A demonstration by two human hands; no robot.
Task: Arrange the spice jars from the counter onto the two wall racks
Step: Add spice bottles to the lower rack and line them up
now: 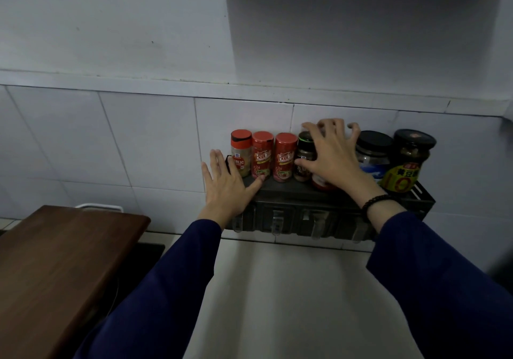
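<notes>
A black wall rack (291, 193) holds a row of jars: a garlic jar (241, 153), two red-capped jars (261, 154) (283, 157), a dark jar (304, 161), a wide black-lidded jar (373, 150) and a yellow-labelled jar (410, 161). My right hand (330, 156) lies spread over the middle of the row. It covers a jar with a red base (320, 184), and its thumb touches the dark jar. My left hand (224, 189) is flat and open at the rack's left end, thumb by the first red-capped jar.
Clear hooks (277, 224) hang under the rack. A brown wooden board (55, 261) sits at the left over a dark appliance. The pale counter (277, 297) stretches below the rack. A dark cabinet underside runs along the top edge.
</notes>
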